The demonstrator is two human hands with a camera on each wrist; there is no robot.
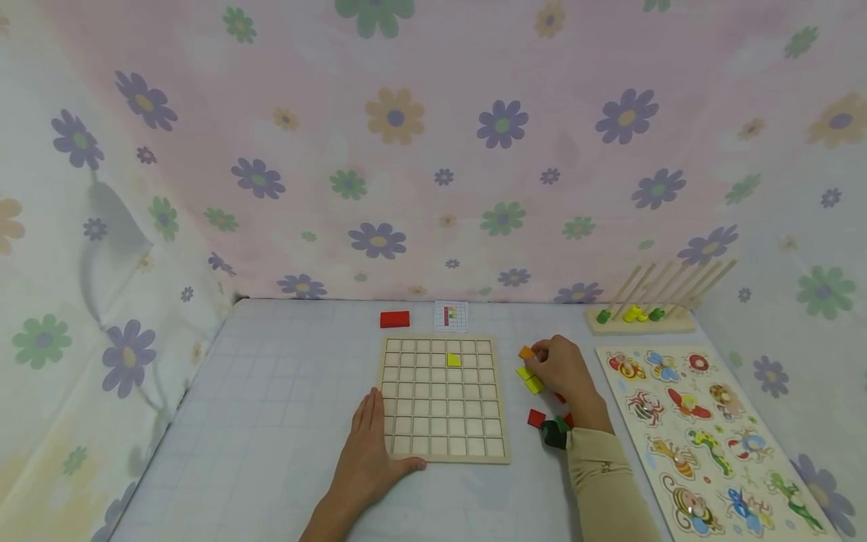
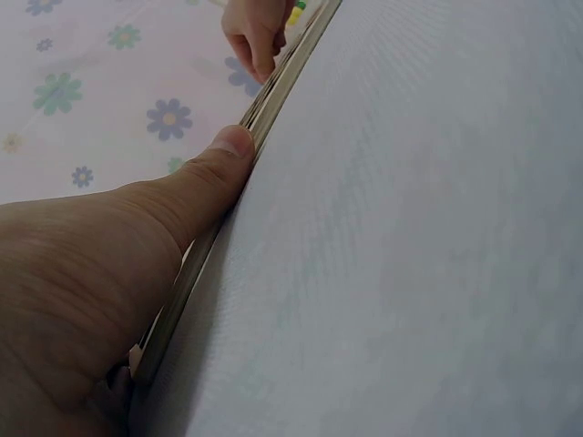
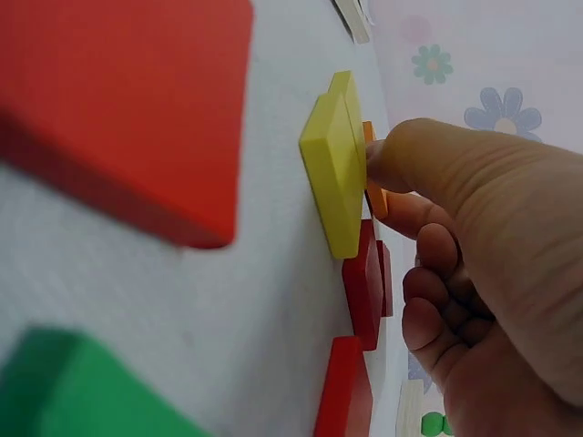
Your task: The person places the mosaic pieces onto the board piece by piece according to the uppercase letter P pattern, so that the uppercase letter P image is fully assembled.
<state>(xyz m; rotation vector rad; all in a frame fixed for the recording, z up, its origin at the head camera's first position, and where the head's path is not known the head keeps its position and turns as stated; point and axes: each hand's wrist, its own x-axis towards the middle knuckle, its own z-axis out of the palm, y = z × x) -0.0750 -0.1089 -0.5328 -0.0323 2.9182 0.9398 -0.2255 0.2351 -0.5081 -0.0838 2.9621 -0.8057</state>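
Observation:
A wooden grid board (image 1: 439,408) lies flat on the table with one yellow square tile (image 1: 454,360) in an upper cell. My left hand (image 1: 369,452) rests along the board's left edge and lower left corner, fingers straight; in the left wrist view its thumb (image 2: 214,177) presses on the board's edge. To the right of the board, my right hand (image 1: 564,369) pinches an orange tile (image 1: 527,352) between thumb and index finger. Just below it are two yellow tiles (image 3: 332,168). Red tiles (image 1: 536,418) and a dark green piece (image 1: 554,433) lie nearer the right forearm, which partly hides them.
Behind the board are a red block (image 1: 395,319) and a small pattern card (image 1: 451,317). A wooden peg stand (image 1: 640,324) with green and yellow pieces stands back right. An insect picture puzzle board (image 1: 711,444) lies at the right. Flowered cloth walls surround the table.

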